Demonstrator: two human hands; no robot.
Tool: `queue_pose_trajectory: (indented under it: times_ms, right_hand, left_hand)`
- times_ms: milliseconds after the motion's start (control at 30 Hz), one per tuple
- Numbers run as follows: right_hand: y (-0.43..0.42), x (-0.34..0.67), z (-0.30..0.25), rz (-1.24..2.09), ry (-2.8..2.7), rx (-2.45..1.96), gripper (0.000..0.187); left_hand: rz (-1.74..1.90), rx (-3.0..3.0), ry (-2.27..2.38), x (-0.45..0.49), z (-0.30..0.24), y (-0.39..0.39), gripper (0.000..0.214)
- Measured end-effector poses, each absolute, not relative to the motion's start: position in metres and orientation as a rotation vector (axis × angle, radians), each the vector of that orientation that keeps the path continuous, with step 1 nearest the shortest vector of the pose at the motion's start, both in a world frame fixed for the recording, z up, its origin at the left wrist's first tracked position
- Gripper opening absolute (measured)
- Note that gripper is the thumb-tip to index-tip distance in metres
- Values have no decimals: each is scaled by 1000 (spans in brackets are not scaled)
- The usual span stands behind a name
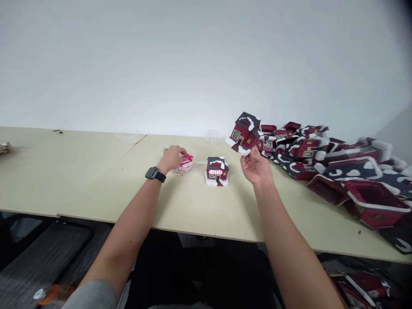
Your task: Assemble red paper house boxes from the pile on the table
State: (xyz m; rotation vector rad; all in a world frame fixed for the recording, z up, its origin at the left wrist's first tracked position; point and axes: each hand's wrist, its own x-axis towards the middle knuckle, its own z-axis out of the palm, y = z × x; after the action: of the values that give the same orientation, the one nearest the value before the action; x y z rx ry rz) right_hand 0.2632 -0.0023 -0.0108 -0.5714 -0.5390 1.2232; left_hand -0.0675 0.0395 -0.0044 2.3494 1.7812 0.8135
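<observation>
My right hand (255,167) grips a miniature house (246,134) by its base, held tilted above the table. The house has dark red walls, a dark grey roof and white painted snow. My left hand (174,158), wearing a black watch (155,174) on the wrist, reaches over a clear round tub (193,159) of red and white striped pieces (183,168). Its fingers are bent down at the pieces; whatever is between the fingertips is hidden. Between my hands, a second miniature house (217,171) with a striped awning over its door stands upright on the table.
A large heap of similar houses (305,150) covers the table's right side, some showing hollow undersides. Clear plastic (130,137) lies toward the back of the pale table (96,180), near the wall. Below are more houses (367,285) and an orange bottle (54,294).
</observation>
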Motion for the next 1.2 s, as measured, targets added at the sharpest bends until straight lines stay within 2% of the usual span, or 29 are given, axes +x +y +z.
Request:
queue_pose_trajectory:
  times_ms: [233, 333, 567, 700, 933, 1200]
  right_hand:
    - [-9, 254, -8, 1269, -532, -595, 16]
    - [-13, 246, -4, 1319, -497, -574, 17]
    - [-28, 228, 4, 1427, -548, -528, 18]
    - [-36, 218, 7, 1472, -634, -475, 19]
    - [-43, 209, 4, 1538, -775, -394, 35]
    - [-45, 204, 2, 1580, -790, -398, 34]
  left_hand:
    - [1293, 2193, 1528, -54, 10, 24, 12]
    - [1559, 2168, 1338, -38, 17, 11, 20]
    - [2033, 2358, 1176, 3, 24, -22, 22]
    - [2134, 2484, 1044, 12, 25, -30, 19]
    - [2359, 2611, 809, 8, 25, -26, 20]
    - [2405, 2650, 796, 4, 22, -20, 17]
